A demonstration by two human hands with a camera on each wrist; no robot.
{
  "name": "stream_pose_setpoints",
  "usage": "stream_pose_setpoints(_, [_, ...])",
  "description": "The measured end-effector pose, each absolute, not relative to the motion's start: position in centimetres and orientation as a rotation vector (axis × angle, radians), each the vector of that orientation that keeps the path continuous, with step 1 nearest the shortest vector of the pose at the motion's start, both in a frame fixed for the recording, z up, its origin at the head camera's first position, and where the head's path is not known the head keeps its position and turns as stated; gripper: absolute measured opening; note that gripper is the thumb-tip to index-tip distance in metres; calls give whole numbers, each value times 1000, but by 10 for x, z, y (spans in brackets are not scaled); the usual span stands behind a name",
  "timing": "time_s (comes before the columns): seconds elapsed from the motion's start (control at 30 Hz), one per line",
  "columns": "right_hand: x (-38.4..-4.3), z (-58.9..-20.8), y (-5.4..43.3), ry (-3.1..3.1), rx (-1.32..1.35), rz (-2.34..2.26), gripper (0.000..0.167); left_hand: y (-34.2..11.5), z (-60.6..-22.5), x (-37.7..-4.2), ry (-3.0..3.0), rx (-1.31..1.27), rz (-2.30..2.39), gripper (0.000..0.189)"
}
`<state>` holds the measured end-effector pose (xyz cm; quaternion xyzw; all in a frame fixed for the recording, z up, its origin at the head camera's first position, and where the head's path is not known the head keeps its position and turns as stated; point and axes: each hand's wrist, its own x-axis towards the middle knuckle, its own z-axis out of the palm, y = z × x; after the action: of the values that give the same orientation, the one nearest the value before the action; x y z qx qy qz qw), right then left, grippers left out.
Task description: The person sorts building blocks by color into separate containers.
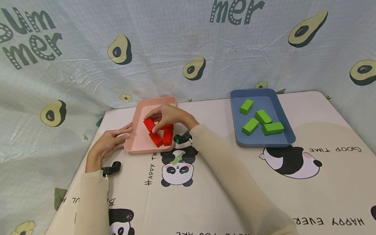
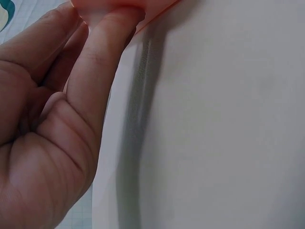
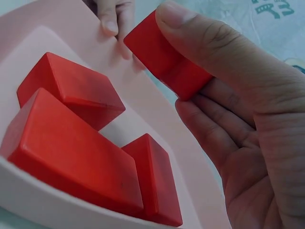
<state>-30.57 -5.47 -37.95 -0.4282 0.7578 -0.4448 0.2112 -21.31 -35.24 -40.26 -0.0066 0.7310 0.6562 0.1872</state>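
Note:
My right hand point(image 1: 167, 114) reaches over a pink tray point(image 1: 149, 151) and pinches a red block point(image 1: 149, 125) between thumb and fingers. In the right wrist view that block point(image 3: 159, 50) is raised above the tray floor. Below it lie three more red blocks, one point(image 3: 76, 152) close to the near wall, one point(image 3: 71, 88) behind it and one point(image 3: 157, 181) beside it. On the tray's left side, my left hand point(image 1: 110, 142) holds the wall, fingertips over the rim. The left wrist view shows the left thumb point(image 2: 97, 62) against the tray's outside.
A blue tray point(image 1: 265, 143) with several green blocks point(image 1: 273, 128) stands to the right on the patterned tablecloth point(image 1: 211, 202). Behind the table hangs an avocado-print curtain point(image 1: 158, 75). Small black devices point(image 1: 182, 137) sit at the wrists.

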Motion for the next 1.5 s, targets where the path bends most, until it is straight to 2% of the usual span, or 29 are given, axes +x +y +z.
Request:
stream_pose_setpoints(0.73, [-305,-385,-83,2126,-1226,-1183,55,-355,-401,-217,2079,-66,1819,54])
stream_pose_setpoints(1.13, [-309,-391,-90,2166,-1145,-1128,55,-356,-401,-215,2064,-16,1838,47])
stream_pose_setpoints(1.5, [-317,-388,-87,2210,-1152,-1073,52,-353,-403,-214,2062,-29,1836,50])
